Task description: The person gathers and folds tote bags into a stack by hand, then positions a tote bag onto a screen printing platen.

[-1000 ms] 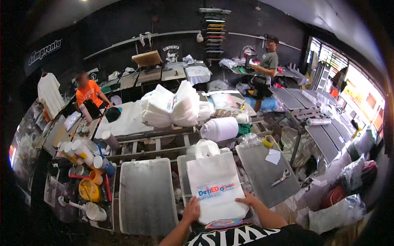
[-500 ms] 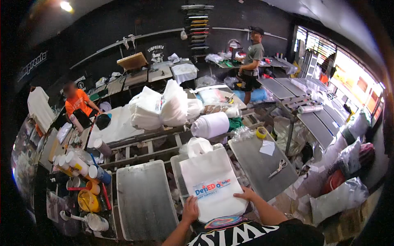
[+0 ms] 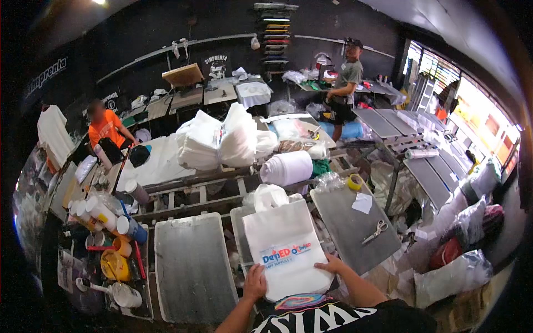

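A white bag point(image 3: 286, 230) with a blue and red print lies in front of me over a grey board, its handles pointing away. My left hand point(image 3: 255, 282) is at the bag's left edge, fingers closed on it. At the right edge my right hand point(image 3: 331, 264) has its thumb and fingers on the bag, below the print. A grey board point(image 3: 195, 266) is to the left of the bag. Another board point(image 3: 352, 227) to the right bears scissors point(image 3: 375, 232), yellow tape point(image 3: 355, 181) and a piece of white paper point(image 3: 362, 203).
Ahead are a stack of white bags point(image 3: 202, 141) and a white roll point(image 3: 286, 168). Paint tubs point(image 3: 115, 265) and bottles crowd the left. A person in orange point(image 3: 105, 129) is at the far left; another person point(image 3: 347, 83) stands at the back right. Plastic-wrapped bundles point(image 3: 455, 277) lie right.
The camera view has turned, so the scene sits further left than a second ago. The standing person's arm has lowered from the back table. My hands remain at the bag's edges.
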Available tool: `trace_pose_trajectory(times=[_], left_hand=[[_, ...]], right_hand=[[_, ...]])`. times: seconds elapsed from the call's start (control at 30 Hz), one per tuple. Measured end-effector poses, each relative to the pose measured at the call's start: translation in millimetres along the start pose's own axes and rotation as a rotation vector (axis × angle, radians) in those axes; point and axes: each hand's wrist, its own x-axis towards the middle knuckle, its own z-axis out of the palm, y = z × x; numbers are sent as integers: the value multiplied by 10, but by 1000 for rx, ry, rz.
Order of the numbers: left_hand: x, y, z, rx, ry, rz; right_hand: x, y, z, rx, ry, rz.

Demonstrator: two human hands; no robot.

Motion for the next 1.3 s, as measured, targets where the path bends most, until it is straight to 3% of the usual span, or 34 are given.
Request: trace_pose_trajectory(times=[0.47, 0.6, 0.73, 0.8, 0.83, 0.9, 0.93, 1.1, 1.3], left_hand=[[9, 7, -20, -51, -52, -65], [2, -25, -19, -61, -86, -90], [-1, -42, -19, -82, -98, -100], [-27, -139, 48, -132, -87, -76], [0, -108, -5, -139, -177, -167], [-60, -247, 66, -81, -174, -85], [-26, -147, -28, -68, -245, -178], [49, -17, -61, -115, -239, -168], [27, -64, -57, -125, -276, -356]], right_hand=[[-241, -430, -37, 106, -4, -13], [-129, -273, 4, -9, 44, 1], [222, 372, 107, -165, 118, 38], [119, 192, 69, -222, 150, 44], [54, 38, 72, -279, 187, 49], [-87, -168, 51, -251, 221, -21], [-153, -315, 20, -239, 189, 17], [-60, -161, 22, -130, 180, -26], [-145, -320, -73, -11, 105, 86]])
